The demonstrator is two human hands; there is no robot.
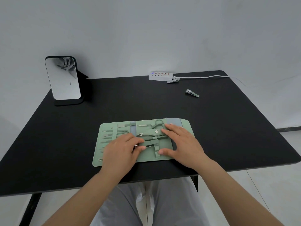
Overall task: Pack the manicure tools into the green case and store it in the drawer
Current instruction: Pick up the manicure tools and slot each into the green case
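Green case [114, 160] open flat at table [65, 144] front, left panel loops filled with slim tools. Left hand [121, 150], fingers [138, 144] pinched on a thin metal tool [147, 146], threading it under a centre strap. Scissors [157, 124] already strapped. Right hand [182, 144] flat, fingers spread, steadying case. Two nail clippers [192, 93] loose at far right, unpacked. Closing and drawer storage outstanding; no drawer visible.

Single head view, close above black table [211, 128], facing forward-down toward wall.
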